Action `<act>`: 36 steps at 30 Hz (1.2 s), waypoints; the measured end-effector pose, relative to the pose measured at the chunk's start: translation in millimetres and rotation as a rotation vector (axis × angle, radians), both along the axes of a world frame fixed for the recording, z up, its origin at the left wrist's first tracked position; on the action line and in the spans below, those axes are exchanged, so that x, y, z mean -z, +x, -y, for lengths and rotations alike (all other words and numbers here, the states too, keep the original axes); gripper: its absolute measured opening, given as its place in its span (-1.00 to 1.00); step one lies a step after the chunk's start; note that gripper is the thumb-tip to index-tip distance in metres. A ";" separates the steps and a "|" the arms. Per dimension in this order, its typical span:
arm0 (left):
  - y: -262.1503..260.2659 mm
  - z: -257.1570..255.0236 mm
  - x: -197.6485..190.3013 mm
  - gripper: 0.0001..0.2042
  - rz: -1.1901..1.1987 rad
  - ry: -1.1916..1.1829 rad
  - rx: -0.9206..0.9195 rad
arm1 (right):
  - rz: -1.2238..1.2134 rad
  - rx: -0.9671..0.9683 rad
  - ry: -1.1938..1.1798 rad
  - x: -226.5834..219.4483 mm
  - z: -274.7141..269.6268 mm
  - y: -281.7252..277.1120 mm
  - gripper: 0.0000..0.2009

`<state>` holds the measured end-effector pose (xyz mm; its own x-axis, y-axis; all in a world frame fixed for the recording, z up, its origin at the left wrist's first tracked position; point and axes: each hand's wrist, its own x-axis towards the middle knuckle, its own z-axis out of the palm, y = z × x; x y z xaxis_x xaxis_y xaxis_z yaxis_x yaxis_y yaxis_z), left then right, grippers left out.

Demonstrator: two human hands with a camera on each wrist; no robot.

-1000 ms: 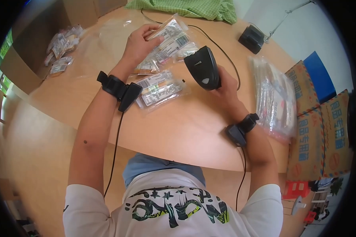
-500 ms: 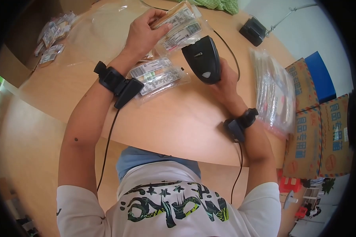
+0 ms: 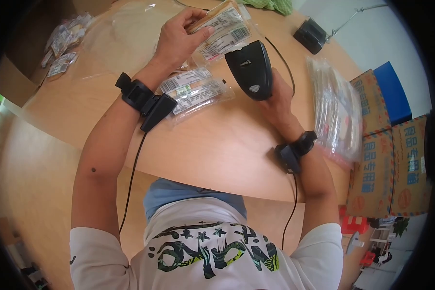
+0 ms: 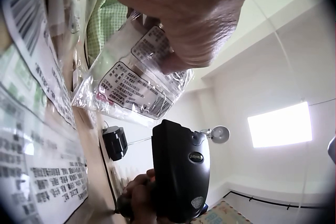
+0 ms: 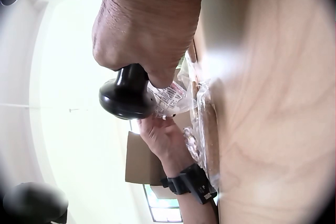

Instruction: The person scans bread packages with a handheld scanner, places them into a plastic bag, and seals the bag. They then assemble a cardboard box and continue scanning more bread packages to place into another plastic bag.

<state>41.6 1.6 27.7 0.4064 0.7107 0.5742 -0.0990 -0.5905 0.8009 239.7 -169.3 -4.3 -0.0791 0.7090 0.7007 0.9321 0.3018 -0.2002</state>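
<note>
My left hand (image 3: 175,42) pinches a clear plastic packet (image 3: 225,30) with printed white labels and a barcode, thumb over its front. In the left wrist view the labelled side of the packet (image 4: 126,90) faces the camera. The handle of a black barcode scanner (image 3: 250,72) is in the grip of my right hand (image 3: 279,101). Its head stands close beside the packet's near edge, overlapping it in the head view. Below the left hand, another labelled packet (image 3: 200,94) lies on the table, partly covered by the wrist camera.
More packets (image 3: 65,41) lie in a heap at far left, near a cardboard box (image 3: 12,79). A stack of plastic bags (image 3: 336,113) lies at right, beside printed cartons (image 3: 372,169) and a blue panel (image 3: 394,92). A black device (image 3: 309,36) and green checked cloth (image 3: 270,5) are behind.
My left hand has brought the packet up and to the right, off the other packets. The scanner stays near it, slightly shifted. The head view has tilted a little.
</note>
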 end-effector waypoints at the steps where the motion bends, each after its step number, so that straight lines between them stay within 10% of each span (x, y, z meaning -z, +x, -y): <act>1: 0.8 0.5 0.6 -0.71 -0.006 0.005 0.001 | -0.002 0.005 0.006 0.8 -0.4 0.6 -0.52; 15: 3.8 -1.1 2.4 -0.71 0.018 -0.010 0.026 | -0.243 0.058 0.097 1.1 -2.1 0.2 -0.52; 27: 88.5 -120.5 47.7 -0.82 0.386 -1.059 0.342 | -0.310 0.045 0.292 12.3 -11.0 24.7 -0.44; 31: 78.3 -66.6 4.5 -0.64 0.119 -0.810 0.722 | -0.283 0.068 0.318 11.8 -11.9 26.0 -0.42; 36: 66.3 -42.3 4.8 -0.39 -0.817 0.264 0.103 | -0.316 0.048 0.282 11.5 -10.2 24.2 -0.44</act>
